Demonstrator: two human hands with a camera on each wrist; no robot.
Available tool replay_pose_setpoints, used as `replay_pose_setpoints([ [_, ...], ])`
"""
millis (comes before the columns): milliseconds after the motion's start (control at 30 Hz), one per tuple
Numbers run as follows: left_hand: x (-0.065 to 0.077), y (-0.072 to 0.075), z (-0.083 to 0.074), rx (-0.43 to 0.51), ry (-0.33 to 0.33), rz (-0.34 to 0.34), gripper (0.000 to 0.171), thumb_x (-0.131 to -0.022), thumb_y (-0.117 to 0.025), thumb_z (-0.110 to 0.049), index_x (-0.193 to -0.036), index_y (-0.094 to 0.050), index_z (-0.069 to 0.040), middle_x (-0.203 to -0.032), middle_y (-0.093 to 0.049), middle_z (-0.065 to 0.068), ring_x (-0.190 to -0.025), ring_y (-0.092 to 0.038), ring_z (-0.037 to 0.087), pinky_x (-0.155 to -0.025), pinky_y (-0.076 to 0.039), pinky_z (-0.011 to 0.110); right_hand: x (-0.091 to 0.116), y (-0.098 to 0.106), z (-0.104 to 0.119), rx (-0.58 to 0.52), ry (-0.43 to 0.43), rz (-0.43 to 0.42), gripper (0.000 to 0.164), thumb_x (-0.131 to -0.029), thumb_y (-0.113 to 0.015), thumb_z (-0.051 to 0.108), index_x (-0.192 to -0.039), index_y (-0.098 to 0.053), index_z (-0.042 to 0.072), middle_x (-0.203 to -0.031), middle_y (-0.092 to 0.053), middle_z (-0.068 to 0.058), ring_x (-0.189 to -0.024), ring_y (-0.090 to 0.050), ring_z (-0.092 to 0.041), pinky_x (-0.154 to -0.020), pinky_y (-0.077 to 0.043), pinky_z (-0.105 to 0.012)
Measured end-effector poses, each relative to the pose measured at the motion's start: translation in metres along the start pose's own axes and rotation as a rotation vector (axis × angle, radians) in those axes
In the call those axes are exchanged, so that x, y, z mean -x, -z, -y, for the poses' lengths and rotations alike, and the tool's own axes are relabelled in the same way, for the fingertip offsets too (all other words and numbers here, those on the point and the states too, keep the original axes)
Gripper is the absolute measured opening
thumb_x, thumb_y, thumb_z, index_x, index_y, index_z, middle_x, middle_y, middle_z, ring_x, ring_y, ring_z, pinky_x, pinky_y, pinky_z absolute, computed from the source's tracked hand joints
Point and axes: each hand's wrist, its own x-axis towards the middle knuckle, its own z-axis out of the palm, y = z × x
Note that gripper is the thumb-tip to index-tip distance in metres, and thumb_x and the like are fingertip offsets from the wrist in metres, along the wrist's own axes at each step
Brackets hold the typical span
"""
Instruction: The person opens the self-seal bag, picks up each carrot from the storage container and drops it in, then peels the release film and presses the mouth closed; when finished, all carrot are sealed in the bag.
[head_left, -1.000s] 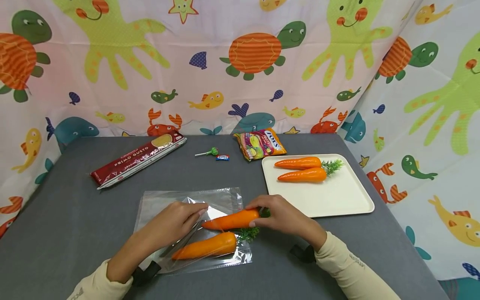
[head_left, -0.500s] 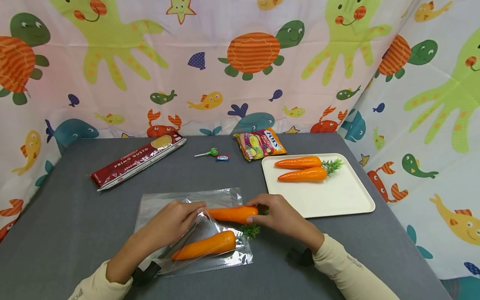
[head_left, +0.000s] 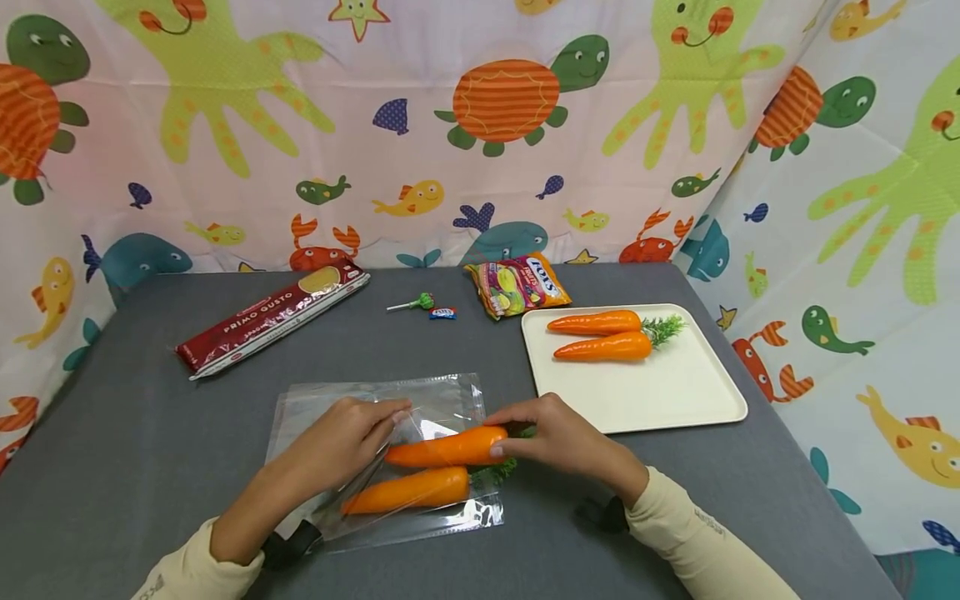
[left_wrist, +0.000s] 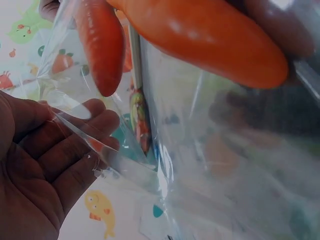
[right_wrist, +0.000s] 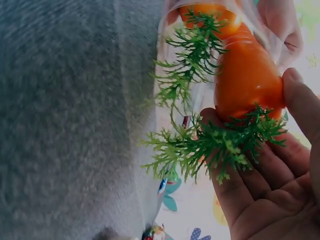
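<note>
A clear plastic bag (head_left: 442, 390) lies on the grey table. My left hand (head_left: 341, 442) pinches the edge of its upper film between thumb and fingers, lifting it; the left wrist view shows the film stretched from the fingertips. My right hand (head_left: 555, 429) grips an orange carrot (head_left: 450, 447) by its thick end, its pointed end inside the bag. Just below it, a second carrot (head_left: 408, 490) rests in the bag, pointing left, its green leaves (right_wrist: 192, 60) sticking out at the mouth. The held carrot's leaves (right_wrist: 215, 145) hang over my right fingers in the right wrist view.
A cream tray (head_left: 675, 400) with two more carrots (head_left: 603, 346) stands at the right. Along the back lie a red spaghetti pack (head_left: 273, 317), a green lollipop (head_left: 423, 301), a small blue-wrapped sweet (head_left: 442, 313) and a candy bag (head_left: 517, 285).
The held carrot rose toward the far side, then came back down and left, its tip now further into the bag beside the other carrot. The left hand keeps its place on the film.
</note>
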Motion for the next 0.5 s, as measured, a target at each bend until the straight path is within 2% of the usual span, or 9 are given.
replay_pose_setpoints([
  [100,0.0002,-0.0002,0.0009,0.004,-0.008,-0.005,0.03,-0.1,-0.055,-0.009,-0.128,-0.062,0.001,-0.058,-0.044,-0.014,-0.043,-0.026,0.001,-0.042,-0.034,0.021,-0.0027,-0.0023,0.0,0.004,0.011,0.001,0.039,-0.089,-0.072,0.03,-0.12,-0.07,0.006,-0.109,-0.071,0.001,-0.088,-0.065,-0.006,-0.079,-0.055,-0.028],
  [267,0.0008,0.0003,0.0018,0.002,-0.009,-0.01,0.03,-0.1,-0.056,-0.009,-0.127,-0.062,0.001,-0.055,-0.041,-0.014,-0.044,-0.027,0.001,-0.042,-0.034,0.021,-0.0062,-0.0051,0.0006,0.014,0.048,-0.015,0.038,-0.088,-0.074,0.027,-0.119,-0.07,0.004,-0.111,-0.069,-0.002,-0.098,-0.065,-0.011,-0.086,-0.053,-0.03],
  [500,0.0017,0.0001,0.0046,0.006,0.01,-0.027,0.03,-0.099,-0.057,-0.009,-0.127,-0.063,0.0,-0.055,-0.039,-0.013,-0.043,-0.027,0.001,-0.042,-0.033,0.021,-0.0046,-0.0024,0.0027,0.076,0.102,-0.084,0.033,-0.086,-0.076,0.022,-0.115,-0.072,0.006,-0.111,-0.062,-0.002,-0.098,-0.059,-0.014,-0.082,-0.053,-0.029],
])
